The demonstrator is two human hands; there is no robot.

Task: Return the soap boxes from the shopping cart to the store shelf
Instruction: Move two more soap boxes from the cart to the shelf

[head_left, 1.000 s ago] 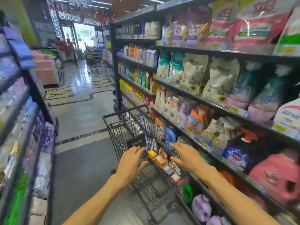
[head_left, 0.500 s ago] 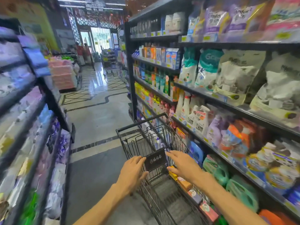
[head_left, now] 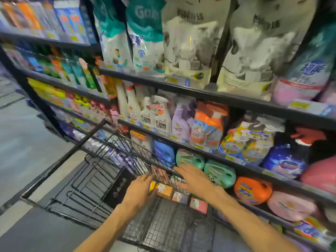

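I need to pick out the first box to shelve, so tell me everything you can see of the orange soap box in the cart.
The orange soap box is a small flat carton, seemingly cardboard, with a round pale picture on its top face. It lies flat in the shopping cart against the shelf-side wire wall, in a row with a yellow box and pinkish ones. The left hand reaches beside it; contact is unclear. The right hand hovers just above, fingers spread.
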